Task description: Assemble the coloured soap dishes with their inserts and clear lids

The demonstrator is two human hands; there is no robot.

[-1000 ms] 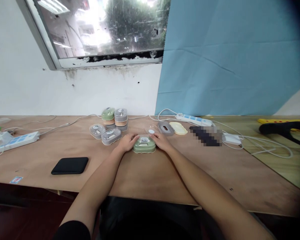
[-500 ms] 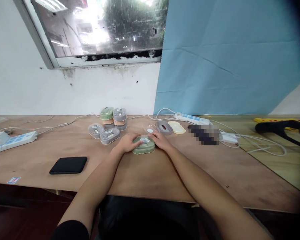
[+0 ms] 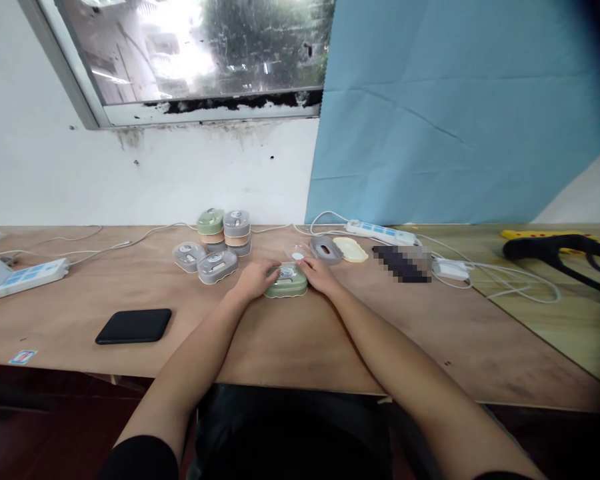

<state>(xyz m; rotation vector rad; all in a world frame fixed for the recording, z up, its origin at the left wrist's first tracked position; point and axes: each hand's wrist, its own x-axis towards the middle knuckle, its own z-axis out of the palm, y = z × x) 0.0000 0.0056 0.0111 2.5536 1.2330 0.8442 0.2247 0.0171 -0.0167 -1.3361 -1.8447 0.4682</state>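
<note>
A green soap box (image 3: pixel 287 288) with a clear lid and a round sticker lies flat on the table in front of me. My left hand (image 3: pixel 255 277) grips its left side, fingers curled round the far left corner and the thumb by the lid's edge. At its right end, my right hand (image 3: pixel 322 275) holds the side with bent fingers. Part of the box's ends is hidden by the hands. Just behind it lies a clear lid (image 3: pixel 298 252) with a white round sticker. Beside that lid are a grey tray (image 3: pixel 333 252) with an oval slot and a cream tray (image 3: pixel 351 249).
Two stacks of boxes, topped by a green box (image 3: pixel 210 220) and a grey box (image 3: pixel 237 223), stand at the back left. Two grey boxes (image 3: pixel 218 267) sit before them. A black phone (image 3: pixel 134 326), power strips (image 3: pixel 383 233), cables and a pixelated dark item (image 3: pixel 405 264) lie around.
My left thumb has drawn back from the top of the lid to its left edge. Both hands stay at the green soap box. The whole view has shifted slightly.
</note>
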